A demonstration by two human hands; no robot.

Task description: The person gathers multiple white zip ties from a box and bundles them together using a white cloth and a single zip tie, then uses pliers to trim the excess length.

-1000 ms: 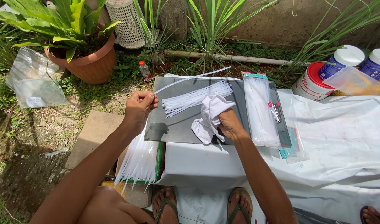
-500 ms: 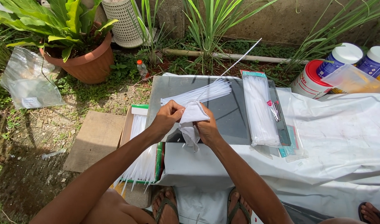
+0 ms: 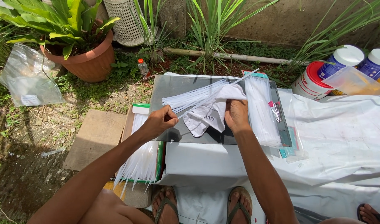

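Cable ties [image 3: 196,97], thin and white, lie in a loose bundle on the dark board [image 3: 173,85] that tops the bench, and your left hand [image 3: 158,121] pinches the near end of one of them between thumb and forefinger, the tie running up and to the right across the bundle toward the board's far edge. Your right hand [image 3: 237,115] has its fingers curled over a crumpled white bag [image 3: 210,112] (some dark writing shows on it), pressing it down on the board just beside the bundle. To the right of that hand lies a clear packet of ties [image 3: 260,110], flat along the board's right side. A white sheet [image 3: 343,141] covers the rest of the bench. Below your left forearm sits an open box [image 3: 141,159] with more white ties fanning out of it. Near the far corner stand tubs with white lids [image 3: 349,56].
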